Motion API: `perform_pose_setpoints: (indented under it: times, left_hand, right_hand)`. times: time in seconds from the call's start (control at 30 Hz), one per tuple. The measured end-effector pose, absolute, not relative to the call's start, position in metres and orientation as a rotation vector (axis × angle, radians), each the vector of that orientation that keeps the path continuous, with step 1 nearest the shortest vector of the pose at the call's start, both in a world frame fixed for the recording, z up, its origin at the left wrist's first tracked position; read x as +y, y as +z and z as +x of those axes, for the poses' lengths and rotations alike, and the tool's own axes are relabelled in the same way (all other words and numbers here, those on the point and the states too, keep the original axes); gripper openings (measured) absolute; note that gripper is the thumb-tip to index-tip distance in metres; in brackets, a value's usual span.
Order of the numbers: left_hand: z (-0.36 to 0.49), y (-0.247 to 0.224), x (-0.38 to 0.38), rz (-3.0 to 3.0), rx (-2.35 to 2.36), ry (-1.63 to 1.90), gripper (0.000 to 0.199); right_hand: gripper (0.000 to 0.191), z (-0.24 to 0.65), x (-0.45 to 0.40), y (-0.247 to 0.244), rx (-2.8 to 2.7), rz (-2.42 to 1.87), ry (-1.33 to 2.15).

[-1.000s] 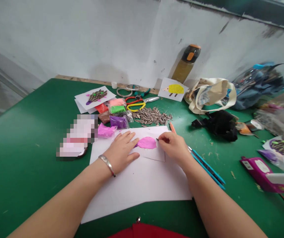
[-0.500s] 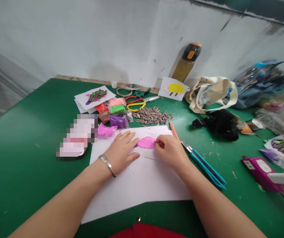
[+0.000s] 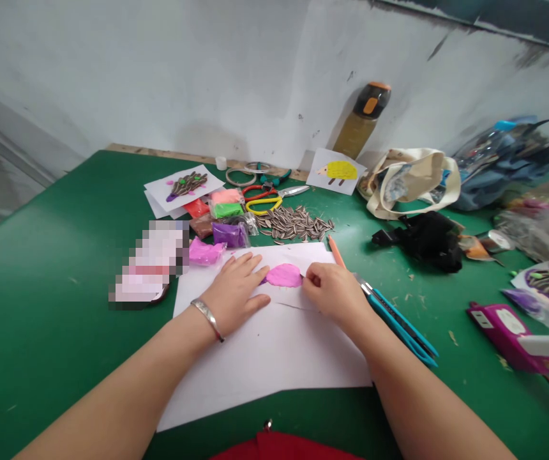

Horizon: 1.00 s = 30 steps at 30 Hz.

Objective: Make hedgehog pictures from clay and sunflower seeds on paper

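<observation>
A flattened oval of pink clay (image 3: 284,275) lies on a sheet of white paper (image 3: 255,358), with a bit of purple clay (image 3: 263,280) at its left end. My left hand (image 3: 240,287) rests flat on the paper, fingers spread, its fingertips beside the purple end. At the pink clay's right end, my right hand (image 3: 327,287) is closed in a pinch on a small dark sunflower seed (image 3: 302,276), mostly hidden by the fingers. Behind the paper lies a pile of striped sunflower seeds (image 3: 298,223).
Bags of coloured clay (image 3: 229,235) and a blurred-out object (image 3: 152,265) lie at the left. Scissors (image 3: 267,203) are behind them. A blue utility knife (image 3: 399,322) lies right of the paper. Seed-covered clay work (image 3: 188,184), a yellow hedgehog picture (image 3: 341,170) and a bottle (image 3: 360,121) are farther back.
My right hand has shifted very slightly to the right, away from the pink clay's end, still pinching. My left hand stays in place.
</observation>
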State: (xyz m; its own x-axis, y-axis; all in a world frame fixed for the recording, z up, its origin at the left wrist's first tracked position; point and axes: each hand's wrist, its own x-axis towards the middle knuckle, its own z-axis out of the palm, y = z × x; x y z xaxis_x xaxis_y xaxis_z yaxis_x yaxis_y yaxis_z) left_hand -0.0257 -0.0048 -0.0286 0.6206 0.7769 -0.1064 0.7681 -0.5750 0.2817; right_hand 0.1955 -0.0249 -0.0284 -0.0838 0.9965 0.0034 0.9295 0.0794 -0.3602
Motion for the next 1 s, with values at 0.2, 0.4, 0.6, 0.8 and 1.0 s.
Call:
perform_pose_setpoints:
  times: [0.2, 0.4, 0.6, 0.8, 1.0]
  left_hand:
    - [-0.025, -0.028, -0.004, 2.561, 1.255, 0.025, 0.052]
    - [-0.024, -0.027, -0.005, 2.552, 1.257, 0.016, 0.052]
    - [-0.024, -0.027, -0.005, 2.541, 1.261, 0.026, 0.051]
    - [-0.024, -0.027, -0.005, 2.551, 1.264, 0.013, 0.051]
    - [-0.025, -0.028, -0.005, 2.558, 1.257, 0.019, 0.051]
  right_hand:
    - [0.019, 0.194, -0.022, -0.027, -2.051, -2.015, 0.447]
    - [0.021, 0.191, -0.019, -0.025, -2.116, -2.011, 0.401]
    - [0.022, 0.193, -0.018, -0.026, -2.124, -2.004, 0.431]
    - [0.022, 0.198, -0.017, -0.028, -2.15, -1.898, 0.43]
    - [0.017, 0.214, -0.012, -0.031, -2.186, -1.736, 0.409]
